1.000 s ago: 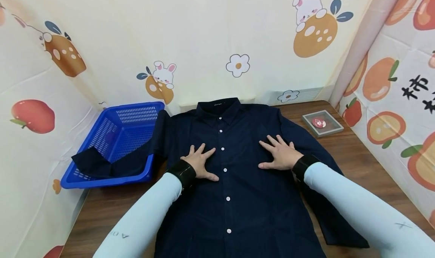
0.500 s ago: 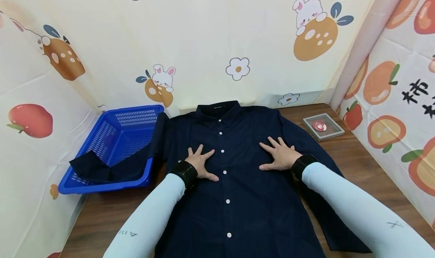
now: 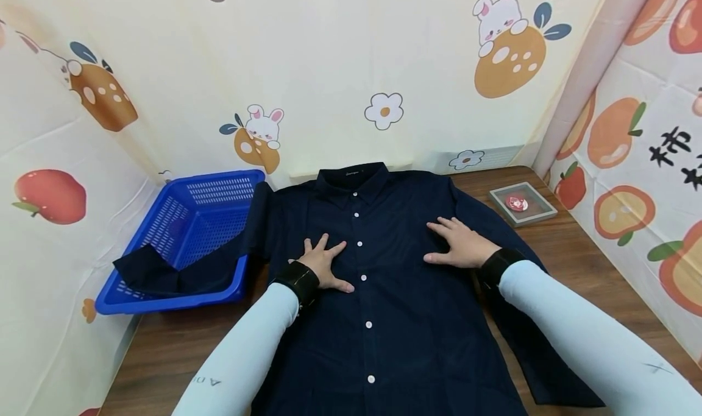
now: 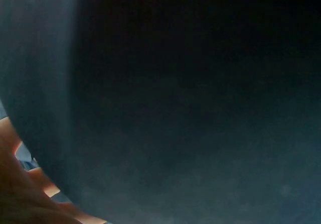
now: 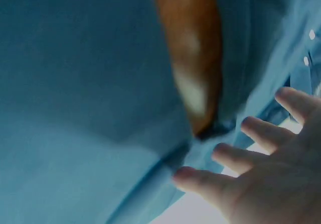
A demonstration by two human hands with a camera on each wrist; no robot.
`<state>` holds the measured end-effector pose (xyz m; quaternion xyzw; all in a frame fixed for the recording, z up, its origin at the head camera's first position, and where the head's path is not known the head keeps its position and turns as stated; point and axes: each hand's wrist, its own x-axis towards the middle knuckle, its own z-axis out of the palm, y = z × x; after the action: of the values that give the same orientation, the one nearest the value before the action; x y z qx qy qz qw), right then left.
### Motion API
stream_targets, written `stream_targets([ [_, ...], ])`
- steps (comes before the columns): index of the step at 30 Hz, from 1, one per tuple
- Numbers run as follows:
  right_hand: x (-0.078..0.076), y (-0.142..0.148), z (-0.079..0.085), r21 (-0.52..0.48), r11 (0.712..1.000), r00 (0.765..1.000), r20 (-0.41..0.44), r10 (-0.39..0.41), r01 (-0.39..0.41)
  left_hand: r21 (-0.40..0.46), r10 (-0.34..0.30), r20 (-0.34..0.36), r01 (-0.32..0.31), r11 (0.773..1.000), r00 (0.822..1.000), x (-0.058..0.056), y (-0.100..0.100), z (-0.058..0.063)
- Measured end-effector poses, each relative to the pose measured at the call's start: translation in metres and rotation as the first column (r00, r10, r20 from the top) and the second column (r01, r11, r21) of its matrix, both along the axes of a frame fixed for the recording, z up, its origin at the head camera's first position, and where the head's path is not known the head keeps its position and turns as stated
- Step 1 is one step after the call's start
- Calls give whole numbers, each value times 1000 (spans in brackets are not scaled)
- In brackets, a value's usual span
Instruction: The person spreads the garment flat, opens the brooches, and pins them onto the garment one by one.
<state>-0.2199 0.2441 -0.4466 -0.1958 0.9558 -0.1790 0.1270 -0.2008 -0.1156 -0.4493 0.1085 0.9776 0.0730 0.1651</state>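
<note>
Printed cloth (image 3: pixel 323 50) with rabbits, fruit and flowers hangs behind and at both sides of a brown wooden table (image 3: pixel 181 343). At the far left we see a blue basket (image 3: pixel 170 304) with slotted walls, and one sleeve (image 3: pixel 205 276) of a dark navy shirt (image 3: pixel 406 331) reaches over its rim and lies folded inside. Next comes the left hand (image 3: pixel 322 267), laid on the chest of the shirt with fingers and thumb spread wide; a black band (image 3: pixel 298 280) circles its wrist above a pale blue arm cover (image 3: pixel 241 349). We find the shirt face up across the middle of the table, its collar (image 3: pixel 353 181) toward the back and a row of white buttons (image 3: pixel 364 278) down its front. Right of the buttons, the right hand (image 3: pixel 463 243) is over the chest, its fingers nearly straight and the thumb held well apart; we cannot tell whether every fingertip touches the cloth. Beyond it, the other sleeve (image 3: pixel 551 379) slants down beneath the right forearm. Farthest right, near the table's back corner, we see a gray-framed box (image 3: pixel 540 215) with a round red-and-white piece (image 3: pixel 517 203) inside.
</note>
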Motion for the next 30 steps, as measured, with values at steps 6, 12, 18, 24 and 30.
stream_targets([
  [6,-9,36,18,-97,990,977,-181,-116,99,31,-28,-75,30,999,997,12,-2,14],
  [12,-12,84,28,-101,944,907,-263,-329,314,87,-134,-165,150,985,977,42,14,40],
  [18,-13,111,25,-85,891,847,-282,-451,446,67,-285,-262,312,948,922,76,36,46],
  [24,-14,125,15,-42,854,812,-288,-507,518,57,-360,-235,382,922,903,97,54,34],
  [30,-16,135,4,-31,832,801,-253,-543,554,77,-366,-182,385,920,913,106,63,21],
])
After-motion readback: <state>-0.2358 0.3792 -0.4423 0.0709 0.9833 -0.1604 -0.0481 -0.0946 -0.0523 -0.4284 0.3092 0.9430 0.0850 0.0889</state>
